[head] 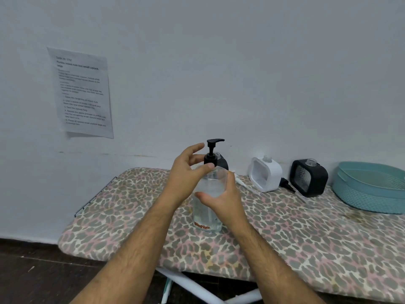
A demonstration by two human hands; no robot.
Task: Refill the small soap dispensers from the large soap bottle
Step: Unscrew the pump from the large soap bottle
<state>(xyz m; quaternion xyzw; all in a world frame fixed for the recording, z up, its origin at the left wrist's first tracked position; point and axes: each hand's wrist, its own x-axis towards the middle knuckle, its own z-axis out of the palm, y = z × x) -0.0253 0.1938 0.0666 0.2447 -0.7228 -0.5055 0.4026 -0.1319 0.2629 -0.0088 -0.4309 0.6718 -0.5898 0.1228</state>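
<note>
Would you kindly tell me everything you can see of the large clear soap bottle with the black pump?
The large soap bottle is a clear, plastic-looking cylinder standing upright on the leopard-print ironing board, holding clear liquid, with a reddish label strip near its base. A black pump head, nozzle pointing right, sits on its neck. The right hand wraps around its upper body, while the left hand pinches the black collar under the pump with thumb and fingers.

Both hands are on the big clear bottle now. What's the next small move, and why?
Probably twist the black pump collar off. The left hand pinches it, the right hand holds the large bottle upright, and the white dispenser and black dispenser stand uncapped.
</note>
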